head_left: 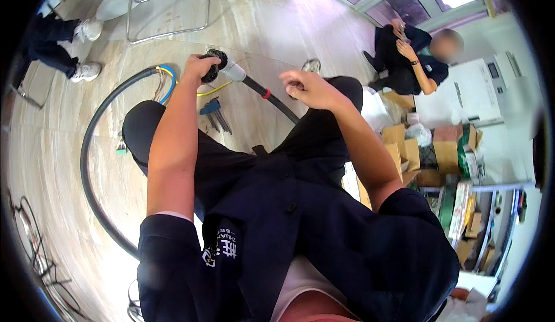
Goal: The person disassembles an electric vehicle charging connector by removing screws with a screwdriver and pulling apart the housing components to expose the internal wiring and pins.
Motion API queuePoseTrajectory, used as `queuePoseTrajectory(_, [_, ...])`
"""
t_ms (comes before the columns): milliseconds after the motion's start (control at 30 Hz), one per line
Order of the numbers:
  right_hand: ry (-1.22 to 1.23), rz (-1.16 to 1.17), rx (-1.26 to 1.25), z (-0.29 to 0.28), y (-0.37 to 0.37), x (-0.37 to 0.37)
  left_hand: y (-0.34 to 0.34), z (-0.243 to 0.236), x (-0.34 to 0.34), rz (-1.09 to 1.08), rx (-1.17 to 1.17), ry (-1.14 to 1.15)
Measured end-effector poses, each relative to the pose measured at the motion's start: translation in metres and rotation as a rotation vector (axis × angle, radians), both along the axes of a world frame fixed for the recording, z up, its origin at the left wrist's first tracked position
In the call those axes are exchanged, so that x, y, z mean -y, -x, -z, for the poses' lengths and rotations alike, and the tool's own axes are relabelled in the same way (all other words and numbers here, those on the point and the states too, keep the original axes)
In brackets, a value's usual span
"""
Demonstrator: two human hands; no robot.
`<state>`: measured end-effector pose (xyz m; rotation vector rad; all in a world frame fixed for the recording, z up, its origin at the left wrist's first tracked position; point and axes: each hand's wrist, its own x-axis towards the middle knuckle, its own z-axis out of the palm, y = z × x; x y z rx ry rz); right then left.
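Observation:
My left hand (200, 67) is closed around the black head of a charging plug (233, 70), whose grey-white body points toward the right. From the plug a thick black cable (254, 85) with a red ring runs down past my right leg. My right hand (314, 89) is over my right knee, apart from the plug, its fingers loosely bent and spread, with nothing visible in them. On the floor between my legs lies a hex key set (213, 113) in a blue holder. A yellow wire (215, 91) is close to the plug.
Thick black cable (87, 143) loops at my left, its stripped end showing blue and yellow wires (169, 82). A small green connector (121, 148) lies by my left knee. A co-worker (413, 56) sits at the far right near cardboard boxes (399, 148). A metal-framed chair (167, 33) stands ahead.

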<state>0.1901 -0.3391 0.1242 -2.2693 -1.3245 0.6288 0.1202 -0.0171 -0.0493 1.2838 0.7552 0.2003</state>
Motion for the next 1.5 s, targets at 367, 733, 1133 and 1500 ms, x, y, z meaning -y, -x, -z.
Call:
queuePoseTrajectory(367, [0.180, 0.193, -0.282, 0.176, -0.096, -0.026, 0.104, -0.096, -0.017, 0.019, 0.100, -0.187])
queuePoseTrajectory(733, [0.116, -0.004, -0.192, 0.195, -0.033, -0.107, 0.142, -0.146, 0.030, 0.065, 0.061, -0.426])
queuePoseTrajectory(1133, [0.020, 0.242, -1.291, 0.099, -0.048, -0.099, 0.074, -0.158, 0.149, -0.040, -0.076, -0.916])
queuePoseTrajectory(1500, [-0.416, 0.361, -1.956, 0.098, -0.023, -0.073, 0.063, -0.170, 0.221, -0.002, -0.068, -0.872])
